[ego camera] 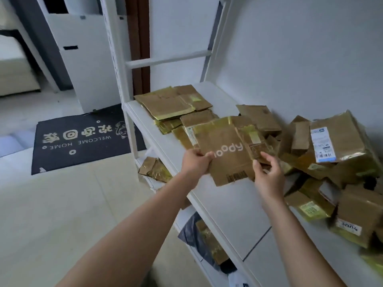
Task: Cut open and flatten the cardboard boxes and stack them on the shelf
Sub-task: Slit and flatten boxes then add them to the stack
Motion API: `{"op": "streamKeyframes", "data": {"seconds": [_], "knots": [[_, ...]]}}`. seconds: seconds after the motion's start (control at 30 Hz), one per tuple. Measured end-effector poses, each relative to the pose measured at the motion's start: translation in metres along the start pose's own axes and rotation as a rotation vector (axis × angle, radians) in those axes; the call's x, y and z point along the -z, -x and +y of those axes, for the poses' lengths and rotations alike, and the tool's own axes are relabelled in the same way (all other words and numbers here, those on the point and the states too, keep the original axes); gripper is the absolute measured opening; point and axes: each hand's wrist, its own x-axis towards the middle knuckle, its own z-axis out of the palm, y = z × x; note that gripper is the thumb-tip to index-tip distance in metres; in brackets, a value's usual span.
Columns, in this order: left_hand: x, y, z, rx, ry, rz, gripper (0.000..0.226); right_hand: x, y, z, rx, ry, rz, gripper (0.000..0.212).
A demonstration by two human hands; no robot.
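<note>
A flattened brown cardboard box (226, 150) with white "moody" lettering hangs just above the white shelf (223, 206). My left hand (195, 162) grips its left edge, thumb on top. My right hand (268, 175) holds its right edge with curled fingers. Behind it, at the shelf's far end, lies a stack of flattened boxes (172, 104) with glossy yellow tape. A pile of unflattened boxes (331, 162), several with shipping labels, crowds the right side of the shelf.
The shelf's white upright post (116, 59) and crossbar (167, 59) rise at the far left. More cardboard (155, 168) and a grey bag (192, 230) sit on the lower tier. A black doormat (83, 139) lies on the pale floor.
</note>
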Motion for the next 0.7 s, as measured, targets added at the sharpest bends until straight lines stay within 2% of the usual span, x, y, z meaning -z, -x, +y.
{"op": "streamKeyframes", "data": {"seconds": [0.13, 0.27, 0.37, 0.4, 0.47, 0.53, 0.6, 0.63, 0.7], "knots": [[0.015, -0.071, 0.034, -0.144, -0.177, 0.057, 0.010, -0.060, -0.069, -0.002, -0.016, 0.000, 0.052, 0.032], [0.024, -0.118, 0.024, -0.224, -0.406, 0.136, 0.048, -0.111, -0.108, 0.019, -0.105, 0.071, -0.020, 0.034], [0.035, -0.146, -0.007, -0.443, -0.888, 0.299, 0.086, -0.144, -0.107, 0.046, -0.211, 0.140, -0.126, 0.038], [0.038, -0.153, -0.016, -0.545, -1.015, 0.270, 0.088, -0.147, -0.102, 0.052, -0.202, 0.181, -0.129, 0.038], [0.043, -0.165, -0.031, -0.660, -1.172, 0.101, 0.072, -0.148, -0.096, 0.054, -0.146, 0.280, -0.119, 0.036], [0.048, -0.173, -0.046, -0.642, -1.333, -0.014, 0.063, -0.146, -0.093, 0.048, -0.050, 0.598, -0.148, 0.033], [0.049, -0.176, -0.055, -0.609, -1.448, -0.004, 0.065, -0.145, -0.092, 0.038, 0.100, 1.052, -0.113, 0.031], [0.049, -0.176, -0.057, -0.600, -1.479, 0.022, 0.067, -0.147, -0.093, 0.034, 0.200, 1.167, -0.061, 0.029], [0.048, -0.176, -0.057, -0.601, -1.500, 0.058, 0.071, -0.155, -0.103, 0.030, 0.354, 1.182, -0.030, 0.028]]}}
